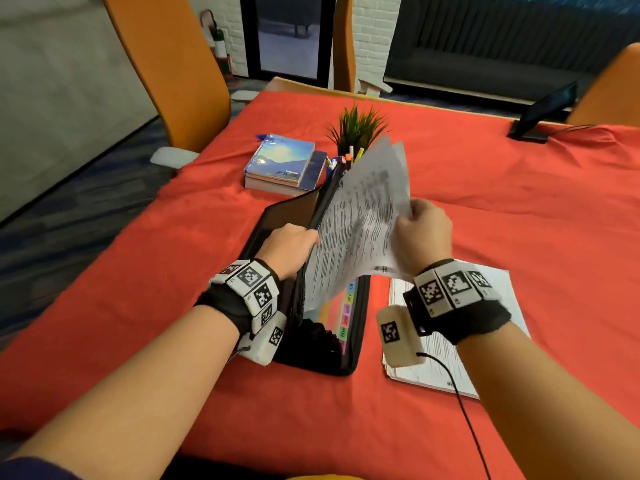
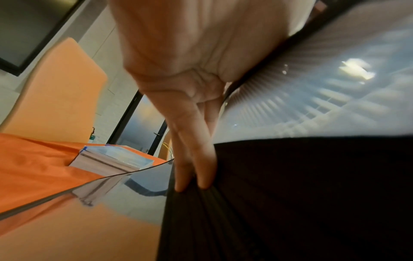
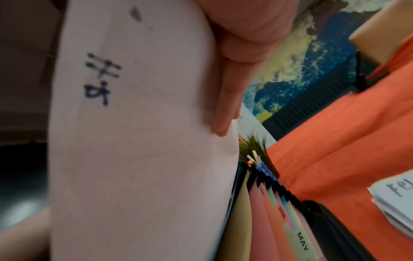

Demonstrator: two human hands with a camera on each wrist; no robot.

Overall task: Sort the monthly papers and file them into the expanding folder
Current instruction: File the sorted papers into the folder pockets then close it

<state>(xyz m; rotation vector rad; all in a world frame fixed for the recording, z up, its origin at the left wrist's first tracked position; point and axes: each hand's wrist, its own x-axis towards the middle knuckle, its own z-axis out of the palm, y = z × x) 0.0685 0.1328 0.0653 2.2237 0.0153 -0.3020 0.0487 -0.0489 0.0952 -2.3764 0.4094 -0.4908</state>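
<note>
A black expanding folder (image 1: 325,344) stands open on the red tablecloth, its coloured month tabs (image 1: 346,313) showing. My left hand (image 1: 289,245) grips the folder's raised black cover (image 1: 323,202); in the left wrist view its fingers (image 2: 194,169) press the pleated black side (image 2: 290,194). My right hand (image 1: 420,233) pinches a sheaf of printed sheets (image 1: 360,220), tilted over the folder's mouth with the lower edge inside. Close up, the sheet (image 3: 138,141) bears blue handwriting, beside the dividers (image 3: 279,220), one tab reading MAY.
A stack of remaining papers (image 1: 460,337) lies right of the folder. Books (image 1: 282,164), a pen cup and a small green plant (image 1: 356,128) stand behind it. A tablet (image 1: 543,110) sits far right; orange chairs (image 1: 162,64) ring the table (image 1: 138,271).
</note>
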